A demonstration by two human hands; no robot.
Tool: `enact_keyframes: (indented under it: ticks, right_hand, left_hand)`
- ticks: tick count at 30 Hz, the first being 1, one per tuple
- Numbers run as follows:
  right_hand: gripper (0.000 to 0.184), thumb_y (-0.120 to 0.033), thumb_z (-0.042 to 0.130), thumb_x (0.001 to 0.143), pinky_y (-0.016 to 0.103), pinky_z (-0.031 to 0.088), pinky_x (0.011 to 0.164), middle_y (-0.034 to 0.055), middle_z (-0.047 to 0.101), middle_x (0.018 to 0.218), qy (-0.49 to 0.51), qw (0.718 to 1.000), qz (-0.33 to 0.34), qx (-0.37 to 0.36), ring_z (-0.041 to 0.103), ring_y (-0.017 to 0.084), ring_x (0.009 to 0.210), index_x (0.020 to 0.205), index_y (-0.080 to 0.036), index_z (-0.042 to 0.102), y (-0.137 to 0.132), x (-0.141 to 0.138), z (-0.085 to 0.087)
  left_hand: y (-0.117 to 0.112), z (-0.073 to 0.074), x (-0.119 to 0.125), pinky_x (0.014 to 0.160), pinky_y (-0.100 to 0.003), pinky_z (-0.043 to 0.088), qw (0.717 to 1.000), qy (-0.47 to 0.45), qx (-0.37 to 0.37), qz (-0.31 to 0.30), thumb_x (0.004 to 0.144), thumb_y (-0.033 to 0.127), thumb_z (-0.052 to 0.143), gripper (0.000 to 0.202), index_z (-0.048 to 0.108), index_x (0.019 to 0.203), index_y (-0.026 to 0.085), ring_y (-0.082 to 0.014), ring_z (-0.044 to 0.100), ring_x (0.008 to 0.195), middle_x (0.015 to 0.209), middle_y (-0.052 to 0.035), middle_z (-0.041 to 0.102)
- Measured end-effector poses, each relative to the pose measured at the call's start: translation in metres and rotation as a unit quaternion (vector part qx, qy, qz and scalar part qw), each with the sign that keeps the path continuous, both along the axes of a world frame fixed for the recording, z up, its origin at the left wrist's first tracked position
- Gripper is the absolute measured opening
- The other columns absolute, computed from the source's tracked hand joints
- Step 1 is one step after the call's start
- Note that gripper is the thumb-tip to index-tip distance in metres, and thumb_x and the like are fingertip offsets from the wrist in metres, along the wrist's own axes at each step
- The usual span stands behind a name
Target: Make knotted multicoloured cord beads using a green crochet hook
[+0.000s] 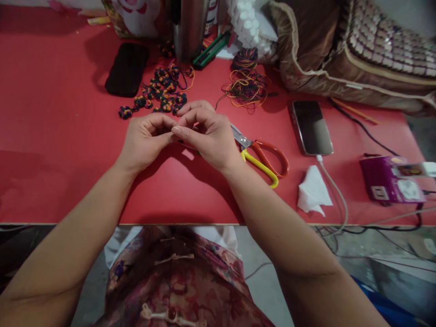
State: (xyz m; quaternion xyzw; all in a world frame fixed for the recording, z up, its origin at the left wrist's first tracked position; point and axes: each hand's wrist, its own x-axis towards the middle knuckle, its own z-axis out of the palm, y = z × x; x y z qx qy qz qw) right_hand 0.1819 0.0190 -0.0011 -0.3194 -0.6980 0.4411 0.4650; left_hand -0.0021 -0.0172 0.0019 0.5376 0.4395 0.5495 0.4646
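Left hand (145, 138) and right hand (209, 134) meet in a pinch at dial centre; cannot tell whether they grip anything, contact point masked. Knotted cord cluster (166, 102) between 11 and 12 o'clock, strands hard to trace. Loose cord tangle (247, 86) at 2. Scissors (244, 140) between 3 and 4, blade tips hidden by right hand. Metal flask (191, 29) at 12, top cut off

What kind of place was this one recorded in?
Probably a home or small craft workspace: the red table holds scissors, tangled cord and small knotted pieces.
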Motion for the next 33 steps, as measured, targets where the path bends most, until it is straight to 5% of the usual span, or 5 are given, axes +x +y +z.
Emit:
enact_keyframes:
  ticks: [6,13,22,33]
  right_hand:
    - [0.024,-0.048,0.074,0.107,0.030,0.062,0.077,0.0028,0.080,0.105,0.038,0.998,0.012,-0.041,0.072,0.017,0.088,0.115,-0.025,0.081,0.001,0.002,0.001]
    - [0.014,-0.027,0.067,0.107,0.033,0.062,0.084,0.0042,0.082,0.101,0.010,0.999,0.015,0.037,0.074,0.017,0.090,0.111,-0.021,0.080,-0.004,-0.003,-0.005]
    - [0.015,-0.030,0.064,0.111,0.038,0.062,0.091,0.0062,0.083,0.105,-0.081,0.986,-0.025,0.145,0.075,0.021,0.095,0.106,-0.026,0.078,-0.011,0.002,0.005]
    - [0.014,-0.026,0.061,0.109,0.036,0.058,0.083,0.0055,0.075,0.107,-0.134,0.969,-0.055,0.198,0.070,0.021,0.092,0.096,-0.031,0.061,-0.009,0.001,0.003]
  left_hand:
    - [0.004,0.001,-0.004,0.076,-0.033,0.068,0.997,-0.062,-0.034,0.016,0.064,0.048,0.113,0.038,0.085,0.079,0.028,-0.0173,0.077,0.075,0.085,-0.0018,0.083]
    - [0.006,0.001,-0.004,0.082,-0.036,0.069,0.996,-0.088,-0.016,0.002,0.064,0.048,0.114,0.041,0.083,0.079,0.027,-0.0175,0.079,0.077,0.082,0.0006,0.081]
    - [0.010,-0.002,-0.010,0.077,-0.036,0.063,0.999,-0.035,-0.016,-0.007,0.063,0.065,0.111,0.060,0.073,0.082,0.022,-0.0192,0.078,0.079,0.078,0.0012,0.075]
    - [0.007,-0.003,-0.007,0.081,-0.033,0.068,0.997,-0.074,-0.010,0.034,0.060,0.054,0.114,0.044,0.084,0.078,0.028,-0.0167,0.078,0.078,0.084,-0.0012,0.083]
